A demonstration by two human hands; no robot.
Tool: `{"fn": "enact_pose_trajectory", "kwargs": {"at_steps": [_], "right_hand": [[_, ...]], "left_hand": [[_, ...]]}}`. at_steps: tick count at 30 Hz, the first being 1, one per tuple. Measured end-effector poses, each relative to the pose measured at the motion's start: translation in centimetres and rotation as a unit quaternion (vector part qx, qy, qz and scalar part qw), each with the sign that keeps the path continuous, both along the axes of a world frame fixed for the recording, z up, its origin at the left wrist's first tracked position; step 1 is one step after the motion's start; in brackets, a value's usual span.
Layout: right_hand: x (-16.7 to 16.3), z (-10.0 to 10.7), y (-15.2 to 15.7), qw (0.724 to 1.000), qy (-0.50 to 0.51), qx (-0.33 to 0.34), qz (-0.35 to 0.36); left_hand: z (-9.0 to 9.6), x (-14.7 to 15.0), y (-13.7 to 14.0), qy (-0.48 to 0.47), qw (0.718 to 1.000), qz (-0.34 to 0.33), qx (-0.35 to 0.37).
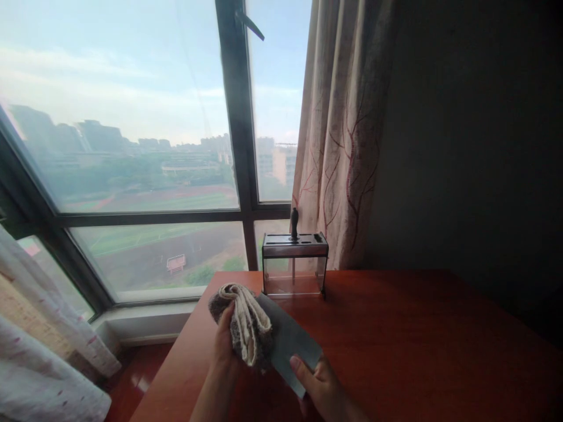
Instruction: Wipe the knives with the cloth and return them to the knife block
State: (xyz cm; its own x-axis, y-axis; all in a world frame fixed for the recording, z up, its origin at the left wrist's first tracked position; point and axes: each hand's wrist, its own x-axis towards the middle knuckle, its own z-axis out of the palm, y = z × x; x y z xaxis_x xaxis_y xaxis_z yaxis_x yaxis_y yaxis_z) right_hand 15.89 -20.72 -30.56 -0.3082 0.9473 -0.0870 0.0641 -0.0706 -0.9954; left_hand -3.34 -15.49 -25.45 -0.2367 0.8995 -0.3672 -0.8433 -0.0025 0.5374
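Note:
My left hand (224,343) is closed around a bunched, folded towel (247,325), grey-brown with cream inner folds. A cleaver (294,340) with a broad, flat grey blade is in my right hand (324,388), thumb lying on the near end of the blade. Its handle is hidden by my fingers. The blade slants up and left, and its far part lies against the towel's right side. Both are held above the table (396,340). Just beyond them stands a knife block (295,249) with clear sides and a metal top.
One black-handled knife (294,224) stands upright in the block. Behind the table are a window frame (240,146) and a patterned curtain (341,135). Another curtain (48,363) hangs at the lower left, beside the windowsill (149,319). A dark wall (461,146) is on the right.

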Motion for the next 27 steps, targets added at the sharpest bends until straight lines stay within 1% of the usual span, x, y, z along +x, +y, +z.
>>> {"fn": "enact_pose_trajectory", "kwargs": {"at_steps": [2, 4, 9, 11, 13, 16, 18, 21, 24, 27], "right_hand": [[-0.1, 0.4, 0.0, 1.0, 0.023, -0.021, 0.005], [0.1, 0.7, 0.0, 0.999, 0.026, -0.023, 0.011], [0.8, 1.0, 0.3, 0.999, 0.006, -0.033, 0.031], [1.3, 1.1, 0.7, 0.999, 0.004, -0.022, 0.044], [1.8, 1.4, 1.1, 0.999, 0.001, 0.004, 0.052], [2.4, 1.7, 1.6, 0.998, -0.009, 0.047, 0.046], [2.6, 1.7, 1.8, 0.997, -0.01, 0.066, 0.039], [2.6, 1.4, 2.0, 0.997, -0.005, 0.072, 0.027], [2.5, 1.0, 2.1, 0.997, -0.003, 0.074, 0.008], [2.1, 0.8, 1.9, 0.996, -0.011, 0.09, 0.016]], "left_hand": [[0.1, -0.9, 0.0, -0.012, 0.999, 0.018, 0.024], [0.3, -1.7, 0.0, -0.028, 0.998, 0.037, 0.04], [0.8, -2.4, 0.0, -0.043, 0.994, 0.086, 0.044], [0.9, -2.3, 0.1, -0.038, 0.994, 0.092, 0.046], [0.9, -2.4, 0.2, -0.039, 0.993, 0.099, 0.047], [0.9, -2.5, 0.2, -0.039, 0.991, 0.117, 0.055], [1.0, -2.5, 0.2, -0.038, 0.99, 0.111, 0.075], [1.0, -2.2, 0.0, -0.045, 0.99, 0.088, 0.097], [0.8, -1.3, -0.2, -0.044, 0.991, 0.074, 0.103], [0.1, 0.1, -0.3, -0.022, 0.994, 0.043, 0.095]]}}
